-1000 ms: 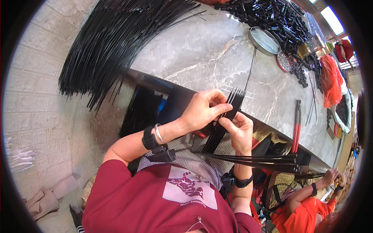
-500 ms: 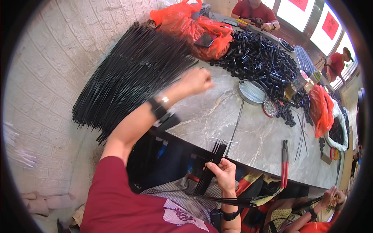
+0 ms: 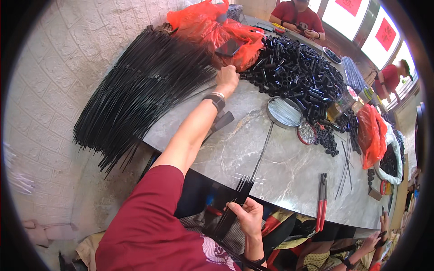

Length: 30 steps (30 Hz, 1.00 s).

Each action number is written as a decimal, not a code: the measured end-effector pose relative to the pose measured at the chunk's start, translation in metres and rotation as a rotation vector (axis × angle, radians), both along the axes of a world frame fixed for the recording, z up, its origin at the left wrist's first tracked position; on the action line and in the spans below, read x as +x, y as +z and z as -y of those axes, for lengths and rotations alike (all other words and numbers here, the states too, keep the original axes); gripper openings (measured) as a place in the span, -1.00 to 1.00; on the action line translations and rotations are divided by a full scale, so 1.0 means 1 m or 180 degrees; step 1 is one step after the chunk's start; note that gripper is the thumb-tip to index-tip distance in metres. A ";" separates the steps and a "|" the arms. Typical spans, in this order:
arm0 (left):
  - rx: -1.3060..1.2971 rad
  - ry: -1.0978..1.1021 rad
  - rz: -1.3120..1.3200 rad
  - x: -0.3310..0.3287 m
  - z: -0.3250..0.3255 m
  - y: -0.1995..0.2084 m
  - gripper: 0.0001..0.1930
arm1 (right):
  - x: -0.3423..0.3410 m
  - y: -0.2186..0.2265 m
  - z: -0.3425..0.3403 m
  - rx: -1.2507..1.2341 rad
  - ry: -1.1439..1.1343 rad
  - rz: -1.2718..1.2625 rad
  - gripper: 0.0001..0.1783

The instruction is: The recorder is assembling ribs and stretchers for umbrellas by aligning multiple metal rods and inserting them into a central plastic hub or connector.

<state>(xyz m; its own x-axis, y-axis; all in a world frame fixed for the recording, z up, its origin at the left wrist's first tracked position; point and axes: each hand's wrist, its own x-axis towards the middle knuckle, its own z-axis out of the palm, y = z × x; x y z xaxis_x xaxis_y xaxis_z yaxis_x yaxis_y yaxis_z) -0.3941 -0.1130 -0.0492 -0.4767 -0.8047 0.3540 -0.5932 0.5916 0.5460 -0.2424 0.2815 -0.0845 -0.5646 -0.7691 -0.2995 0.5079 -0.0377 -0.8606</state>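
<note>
My left hand (image 3: 227,77) is stretched out over the table to the near-left edge of a heap of short black tubular pieces (image 3: 298,67), close to an orange plastic bag (image 3: 246,58). Its fingers are closed at the heap's edge; what they hold, if anything, is hidden. Low in front of me, my right hand (image 3: 247,214) pinches a flat bundle of thin black rods (image 3: 229,214) between thumb and fingers. Thin silvery wires (image 3: 247,177) cross the far end of that bundle, by the table's front edge.
A large stack of long black rods (image 3: 140,90) lies at the left. Red-handled pliers (image 3: 322,203) rest near the front edge. A round tin of pale sticks (image 3: 285,112) and a dish of clear beads (image 3: 307,133) stand mid-table. A person (image 3: 300,20) works across the table.
My left hand has swung forward to the edge of the black heap. The right hand still grips the rods, slightly lower in the picture. The whole view has shifted a little.
</note>
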 end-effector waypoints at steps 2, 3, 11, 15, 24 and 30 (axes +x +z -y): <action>0.0133 0.0054 0.0010 0.005 -0.002 0.000 -0.72 | 0.000 -0.002 -0.001 0.0005 -0.0003 -0.0003 -0.87; 0.0102 -0.0103 -0.0165 0.009 -0.006 0.003 -0.72 | 0.000 -0.004 -0.001 0.0012 0.0007 -0.0004 -0.87; 0.3607 -0.2522 -0.1044 0.138 -0.118 0.042 -0.74 | -0.011 0.007 -0.001 0.0065 -0.0032 -0.0183 -0.83; 0.4177 -0.2545 -0.1083 0.192 -0.144 0.025 -0.75 | -0.015 0.011 0.002 0.0006 0.0049 -0.0186 -0.85; 0.4582 -0.2624 -0.1079 0.235 -0.155 0.007 -0.75 | 0.007 0.013 0.012 -0.0036 0.0338 -0.0361 -0.80; 0.4600 -0.2876 -0.1055 0.236 -0.159 -0.002 -0.75 | 0.010 0.013 0.015 -0.0035 0.0339 -0.0400 -0.82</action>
<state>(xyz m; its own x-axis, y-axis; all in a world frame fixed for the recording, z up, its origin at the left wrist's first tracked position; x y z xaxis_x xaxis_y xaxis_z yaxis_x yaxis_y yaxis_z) -0.1586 0.0460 -0.0510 -0.9799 -0.0768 -0.1840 -0.1405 -0.3890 0.9105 -0.2320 0.2667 -0.0716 -0.5122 -0.8294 -0.2230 0.3978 0.0010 -0.9175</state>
